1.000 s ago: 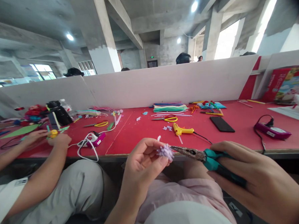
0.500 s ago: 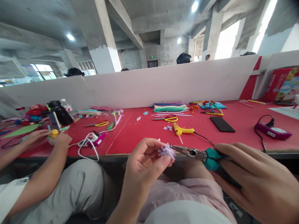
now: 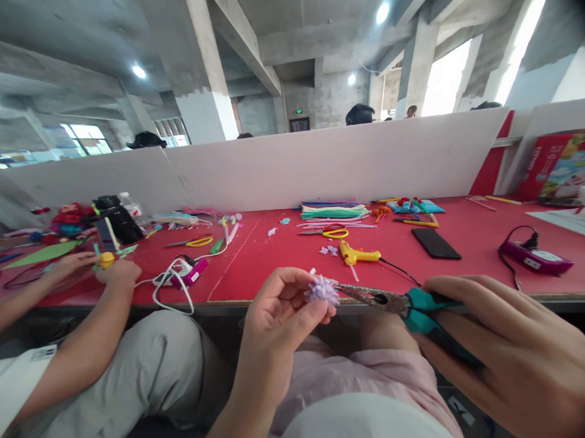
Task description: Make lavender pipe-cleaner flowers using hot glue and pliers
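A small, spiky lilac pom-pom-like piece point(image 3: 322, 290) is pinched between the thumb and fingers of my left hand point(image 3: 282, 317), just in front of the table edge. My right hand point(image 3: 509, 338) is wrapped around the teal handles of long-nose pliers point(image 3: 392, 302). Their narrow jaws point left, with the tips at the right side of the lilac piece. Whether the tips grip one of its strands is too small to tell. Beyond my hands lies a yellow glue gun point(image 3: 360, 253), and lilac scraps point(image 3: 328, 250) are beside it.
On the red table point(image 3: 246, 267) lie yellow-handled scissors point(image 3: 333, 232), bundled pipe cleaners point(image 3: 334, 211), a black phone point(image 3: 436, 243) and a purple power strip point(image 3: 537, 257). A white partition point(image 3: 319, 165) runs behind. At left, a co-worker's hands point(image 3: 121, 272) hold a yellow piece.
My left hand and the lilac piece have shifted slightly left and up. The pliers have moved a little right, leaving a slightly wider space between jaws and piece.
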The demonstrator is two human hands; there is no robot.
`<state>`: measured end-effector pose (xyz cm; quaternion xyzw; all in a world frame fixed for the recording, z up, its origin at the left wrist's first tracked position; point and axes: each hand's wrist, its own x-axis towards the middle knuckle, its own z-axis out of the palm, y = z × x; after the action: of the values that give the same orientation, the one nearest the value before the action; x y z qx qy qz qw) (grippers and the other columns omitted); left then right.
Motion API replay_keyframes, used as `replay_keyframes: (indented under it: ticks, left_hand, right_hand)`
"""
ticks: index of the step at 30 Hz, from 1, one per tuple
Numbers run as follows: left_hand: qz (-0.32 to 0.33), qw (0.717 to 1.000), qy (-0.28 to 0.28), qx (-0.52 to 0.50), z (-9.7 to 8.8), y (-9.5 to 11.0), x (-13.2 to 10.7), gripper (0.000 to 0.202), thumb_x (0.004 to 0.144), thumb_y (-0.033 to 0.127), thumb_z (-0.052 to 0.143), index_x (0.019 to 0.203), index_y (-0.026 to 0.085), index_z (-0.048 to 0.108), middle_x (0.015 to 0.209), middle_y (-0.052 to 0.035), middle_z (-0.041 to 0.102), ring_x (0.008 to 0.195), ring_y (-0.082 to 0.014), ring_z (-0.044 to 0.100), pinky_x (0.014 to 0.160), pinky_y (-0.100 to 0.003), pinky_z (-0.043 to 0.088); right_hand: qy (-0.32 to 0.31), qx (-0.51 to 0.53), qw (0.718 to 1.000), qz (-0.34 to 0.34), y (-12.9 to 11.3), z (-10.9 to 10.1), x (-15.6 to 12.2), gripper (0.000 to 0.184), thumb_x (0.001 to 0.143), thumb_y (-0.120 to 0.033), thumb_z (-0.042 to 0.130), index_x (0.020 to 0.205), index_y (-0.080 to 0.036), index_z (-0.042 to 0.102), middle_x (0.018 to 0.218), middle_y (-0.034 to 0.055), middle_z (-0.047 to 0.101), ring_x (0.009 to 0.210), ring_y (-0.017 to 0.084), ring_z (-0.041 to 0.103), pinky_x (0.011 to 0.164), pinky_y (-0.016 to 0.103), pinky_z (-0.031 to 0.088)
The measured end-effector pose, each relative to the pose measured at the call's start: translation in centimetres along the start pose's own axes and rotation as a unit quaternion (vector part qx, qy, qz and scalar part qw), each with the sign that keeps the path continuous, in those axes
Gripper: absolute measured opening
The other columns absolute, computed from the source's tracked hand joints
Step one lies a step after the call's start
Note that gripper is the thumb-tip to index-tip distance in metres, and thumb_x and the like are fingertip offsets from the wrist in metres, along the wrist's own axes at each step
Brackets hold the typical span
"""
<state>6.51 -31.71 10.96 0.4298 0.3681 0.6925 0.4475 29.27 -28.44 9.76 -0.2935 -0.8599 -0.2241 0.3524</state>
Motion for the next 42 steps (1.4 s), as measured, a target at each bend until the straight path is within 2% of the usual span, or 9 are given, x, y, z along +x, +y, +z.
replay_keyframes:
  ticks: [6,17,22,28,36,42]
  left_hand:
    - [0.009,1.0,-0.024,-0.007,-0.1,-0.17,0.04,0.019,0.069,0.015,0.073,0.084,0.018,0.062,0.073,-0.0004,0.07,0.064,-0.0112,0.064,0.064,-0.02,0.052]
    - [0.026,0.999,-0.043,-0.017,-0.08,-0.54,0.08,0.017,0.069,0.013,0.073,0.083,0.018,0.064,0.072,0.0003,0.07,0.062,-0.0089,0.063,0.06,-0.016,0.051]
    - [0.028,0.999,-0.037,-0.004,-0.04,-0.48,-0.01,0.018,0.068,0.014,0.074,0.083,0.018,0.063,0.073,-0.0004,0.069,0.062,-0.0096,0.063,0.06,-0.017,0.05]
    - [0.008,1.0,-0.013,0.019,0.07,-0.38,-0.12,0.018,0.069,0.017,0.074,0.083,0.019,0.062,0.071,0.0001,0.069,0.063,-0.0103,0.064,0.063,-0.019,0.052]
    - [-0.006,1.0,0.001,0.025,0.23,-0.04,-0.19,0.016,0.069,0.019,0.073,0.08,0.018,0.061,0.068,0.0007,0.068,0.061,-0.0105,0.063,0.06,-0.018,0.051]
    - [-0.003,1.0,-0.008,0.012,0.13,-0.05,-0.24,0.018,0.07,0.018,0.072,0.084,0.018,0.061,0.069,-0.0002,0.069,0.063,-0.0116,0.063,0.062,-0.02,0.052]
  right_hand:
    - [-0.049,0.118,0.99,0.059,0.18,-0.28,-0.05,0.012,0.088,-0.027,0.053,0.082,-0.02,0.061,0.101,0.0057,0.055,0.078,0.015,0.057,0.066,0.03,0.047]
    - [-0.074,0.177,0.978,0.081,0.19,-0.17,0.37,0.015,0.089,-0.028,0.052,0.083,-0.021,0.063,0.098,0.0058,0.057,0.077,0.014,0.059,0.064,0.027,0.05]
    - [-0.062,0.142,0.987,0.052,0.28,-0.14,0.24,0.016,0.09,-0.028,0.05,0.084,-0.02,0.063,0.1,0.0062,0.058,0.079,0.015,0.059,0.065,0.028,0.049]
    - [-0.021,0.038,0.999,0.011,0.17,0.26,-0.14,0.02,0.089,-0.027,0.049,0.079,-0.017,0.063,0.098,0.0081,0.06,0.083,0.02,0.057,0.072,0.035,0.043]
    - [0.007,-0.073,0.996,-0.041,-0.41,0.44,-0.07,0.027,0.09,-0.023,0.046,0.074,-0.013,0.065,0.092,0.0114,0.065,0.08,0.025,0.056,0.07,0.04,0.04]
    - [0.026,-0.085,0.995,-0.055,-0.25,0.2,0.1,0.024,0.089,-0.023,0.049,0.074,-0.013,0.065,0.092,0.0118,0.064,0.079,0.025,0.056,0.068,0.039,0.042]
